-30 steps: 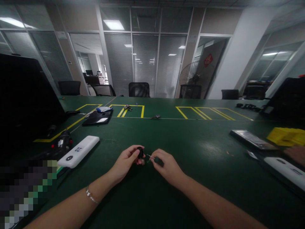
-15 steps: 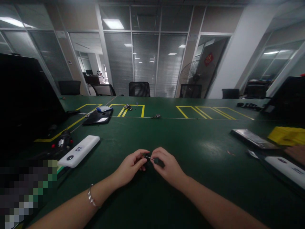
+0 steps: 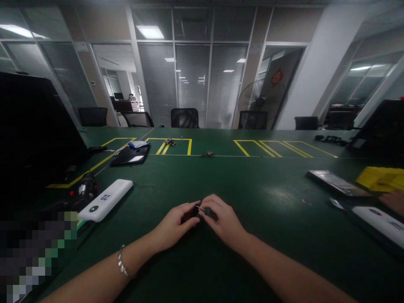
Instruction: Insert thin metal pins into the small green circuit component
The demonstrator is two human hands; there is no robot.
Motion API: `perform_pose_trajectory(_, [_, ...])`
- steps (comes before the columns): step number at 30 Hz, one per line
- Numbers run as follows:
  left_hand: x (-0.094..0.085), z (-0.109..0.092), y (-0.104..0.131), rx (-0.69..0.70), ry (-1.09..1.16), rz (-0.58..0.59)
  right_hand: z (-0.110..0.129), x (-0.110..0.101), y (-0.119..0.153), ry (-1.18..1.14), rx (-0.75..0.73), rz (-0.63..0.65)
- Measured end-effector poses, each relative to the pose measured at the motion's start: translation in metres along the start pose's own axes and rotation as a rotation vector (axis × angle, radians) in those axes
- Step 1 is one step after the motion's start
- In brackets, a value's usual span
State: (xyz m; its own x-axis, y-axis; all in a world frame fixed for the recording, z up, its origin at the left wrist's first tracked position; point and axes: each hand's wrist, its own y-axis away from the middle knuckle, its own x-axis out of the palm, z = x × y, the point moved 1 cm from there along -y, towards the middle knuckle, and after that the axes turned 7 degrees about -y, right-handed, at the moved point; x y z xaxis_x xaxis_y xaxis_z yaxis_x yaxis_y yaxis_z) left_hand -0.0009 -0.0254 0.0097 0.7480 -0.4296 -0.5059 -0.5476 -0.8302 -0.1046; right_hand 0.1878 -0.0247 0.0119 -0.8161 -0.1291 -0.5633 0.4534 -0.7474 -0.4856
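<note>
Close together over the green table (image 3: 252,202), my two hands meet in front of me. My right hand (image 3: 225,219) is closed around the dark handle of a small screwdriver (image 3: 211,213), whose thin metal shaft points left. The shaft's tip reaches a small black part (image 3: 196,209) in my left hand (image 3: 173,223). Thumb and fingers of the left hand grip that part from both sides and cover much of it, so its exact kind cannot be made out.
A white power bank (image 3: 109,198) marked 22 lies left, near a black flat case (image 3: 128,155). Small metal pieces (image 3: 170,142) and another metal item (image 3: 207,154) lie farther back. At right are a hard drive (image 3: 337,184), yellow object (image 3: 383,177) and another person's hand (image 3: 393,201).
My left hand's fingers have shifted on the black part, the thumb now lower and farther from the index finger. The right hand with the screwdriver has hardly moved.
</note>
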Motion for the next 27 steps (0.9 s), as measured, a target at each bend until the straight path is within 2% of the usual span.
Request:
perform_pose_trajectory(5, [0.003,-0.001,-0.001,0.022,0.081,0.008,-0.003,0.002,-0.001,-0.078,0.002,-0.046])
perform_pose_trajectory(11, [0.004,0.001,-0.002,-0.002,0.070,-0.018,-0.004,0.000,0.000,-0.143,-0.049,-0.039])
perform_pose_trajectory(20, [0.001,-0.011,0.002,-0.023,0.006,-0.015,0.002,-0.002,0.001,-0.076,-0.057,0.008])
perform_pose_trajectory(27, [0.001,-0.005,0.001,-0.021,0.015,-0.038,0.003,-0.002,0.002,-0.024,-0.064,0.025])
